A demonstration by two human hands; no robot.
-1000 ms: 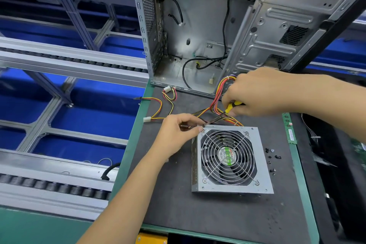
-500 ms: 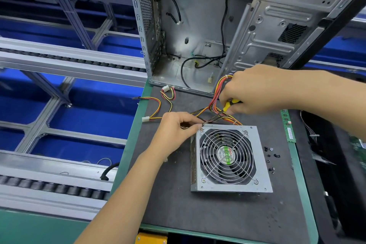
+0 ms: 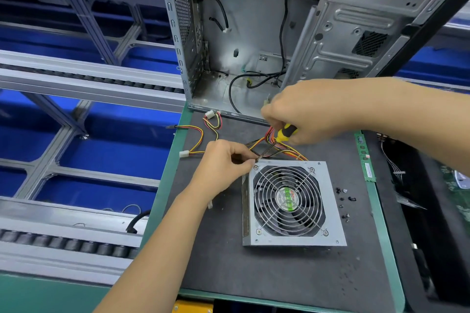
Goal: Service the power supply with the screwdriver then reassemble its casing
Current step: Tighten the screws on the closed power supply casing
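Right hand [image 3: 307, 112]: grips screwdriver [image 3: 282, 134], tip still at PSU [image 3: 292, 203] far-left corner
Left hand [image 3: 223, 168]: keeps pinching at tip
PSU: mat [image 3: 229, 262] centre
Change: none; screw still being worked

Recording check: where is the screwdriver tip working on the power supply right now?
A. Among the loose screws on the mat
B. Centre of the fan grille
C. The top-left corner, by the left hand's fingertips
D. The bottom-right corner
C: the right hand angles the screwdriver down to the far-left corner of the power supply, where the left hand steadies the tip.
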